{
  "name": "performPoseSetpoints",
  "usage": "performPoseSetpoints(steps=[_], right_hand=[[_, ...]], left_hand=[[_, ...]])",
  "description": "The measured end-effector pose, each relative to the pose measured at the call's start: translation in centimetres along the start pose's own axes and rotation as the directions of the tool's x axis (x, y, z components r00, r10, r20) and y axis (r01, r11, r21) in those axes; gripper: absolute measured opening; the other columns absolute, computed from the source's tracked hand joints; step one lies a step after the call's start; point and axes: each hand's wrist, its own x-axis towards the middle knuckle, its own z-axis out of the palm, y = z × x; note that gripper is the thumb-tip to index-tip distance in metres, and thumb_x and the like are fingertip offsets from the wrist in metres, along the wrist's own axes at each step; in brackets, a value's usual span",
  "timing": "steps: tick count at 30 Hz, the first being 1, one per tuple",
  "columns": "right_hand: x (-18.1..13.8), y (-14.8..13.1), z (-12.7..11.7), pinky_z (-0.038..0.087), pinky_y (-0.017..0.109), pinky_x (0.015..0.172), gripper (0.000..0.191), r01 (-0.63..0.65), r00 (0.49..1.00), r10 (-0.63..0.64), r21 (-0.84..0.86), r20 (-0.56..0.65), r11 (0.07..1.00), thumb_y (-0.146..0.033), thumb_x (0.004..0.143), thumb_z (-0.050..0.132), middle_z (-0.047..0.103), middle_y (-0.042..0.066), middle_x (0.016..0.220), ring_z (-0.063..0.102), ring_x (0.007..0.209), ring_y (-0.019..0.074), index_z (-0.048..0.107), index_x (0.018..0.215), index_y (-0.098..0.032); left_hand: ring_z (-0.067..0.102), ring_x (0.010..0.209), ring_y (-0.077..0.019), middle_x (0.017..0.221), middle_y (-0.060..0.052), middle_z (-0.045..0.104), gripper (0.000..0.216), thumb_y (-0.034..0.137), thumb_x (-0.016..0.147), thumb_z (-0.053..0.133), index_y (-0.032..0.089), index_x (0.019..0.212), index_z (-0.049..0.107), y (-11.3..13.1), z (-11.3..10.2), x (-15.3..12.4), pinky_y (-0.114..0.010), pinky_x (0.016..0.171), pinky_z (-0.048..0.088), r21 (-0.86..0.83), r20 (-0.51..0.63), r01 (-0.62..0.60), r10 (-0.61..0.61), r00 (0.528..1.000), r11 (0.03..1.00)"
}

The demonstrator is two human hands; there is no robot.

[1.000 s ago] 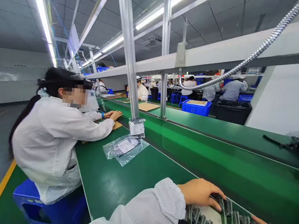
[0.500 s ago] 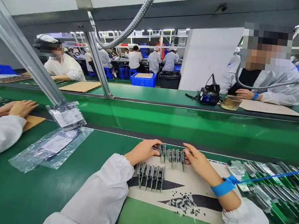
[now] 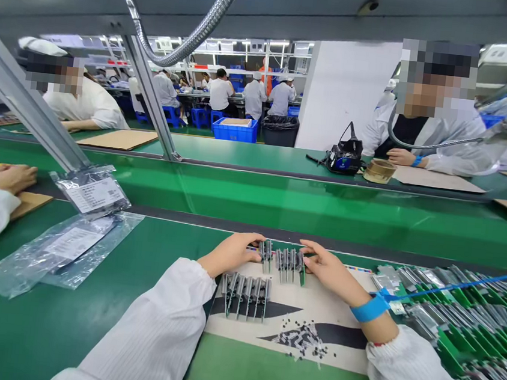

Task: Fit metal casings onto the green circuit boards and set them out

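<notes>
Uneven pressure from the left hand (image 3: 232,251) and right hand (image 3: 325,271), fingers bent at opposite ends of the gapped back row of silver-and-black metal parts (image 3: 291,262) (whether either grips, I cannot tell), could topple those upright pieces across the flat beige-and-green sheet (image 3: 320,306).

Metal parts (image 3: 291,260), glossy plastic bag (image 3: 14,267)
</notes>
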Motion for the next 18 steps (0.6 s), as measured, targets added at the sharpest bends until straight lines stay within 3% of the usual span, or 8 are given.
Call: performPoseSetpoints(steps=[4, 7, 10, 18], right_hand=[[-0.2, -0.6, -1.0, 0.057, 0.032, 0.07, 0.033, -0.009, 0.999, 0.009, -0.022, -0.036, 1.0, -0.028, 0.095, 0.057, 0.059, 0.008, 0.114, 0.063, 0.079, 0.0144, 0.051, 0.126, -0.018], [-0.5, -1.2, -1.1, 0.055, 0.027, 0.061, 0.025, -0.033, 0.998, 0.029, -0.072, -0.054, 0.997, -0.029, 0.095, 0.058, 0.062, 0.003, 0.095, 0.061, 0.067, 0.0114, 0.055, 0.116, -0.015], [-1.0, -2.0, -0.4, 0.052, 0.026, 0.058, 0.02, -0.049, 0.998, 0.043, -0.128, -0.048, 0.991, -0.028, 0.093, 0.06, 0.06, -0.002, 0.078, 0.058, 0.06, 0.0105, 0.058, 0.107, -0.014], [-1.5, -3.4, 1.3, 0.049, 0.027, 0.061, 0.026, -0.055, 0.995, 0.041, -0.148, -0.094, 0.988, -0.026, 0.087, 0.067, 0.056, -0.005, 0.069, 0.057, 0.061, 0.0123, 0.056, 0.107, -0.015]], left_hand=[[0.059, 0.113, -0.0264, 0.125, -0.01, 0.061, 0.038, 0.028, 0.088, 0.064, 0.018, 0.124, 0.057, 0.1, -0.3, -0.1, -0.051, 0.097, 0.046, -0.006, -0.004, 0.017, -0.017, 1.0, 1.0], [0.058, 0.114, -0.0267, 0.125, -0.011, 0.062, 0.037, 0.027, 0.088, 0.064, 0.018, 0.123, 0.058, 0.4, -0.4, -0.1, -0.051, 0.098, 0.045, 0.0, 0.0, 0.029, -0.029, 1.0, 1.0], [0.058, 0.115, -0.027, 0.126, -0.011, 0.061, 0.037, 0.028, 0.087, 0.065, 0.017, 0.122, 0.058, 0.6, -0.4, -0.1, -0.051, 0.099, 0.043, 0.01, 0.0, 0.035, -0.035, 0.999, 0.999], [0.058, 0.115, -0.0267, 0.127, -0.011, 0.061, 0.039, 0.027, 0.086, 0.066, 0.017, 0.123, 0.058, 0.8, -0.5, 0.1, -0.05, 0.1, 0.043, 0.037, 0.005, 0.054, -0.054, 0.999, 0.998]])
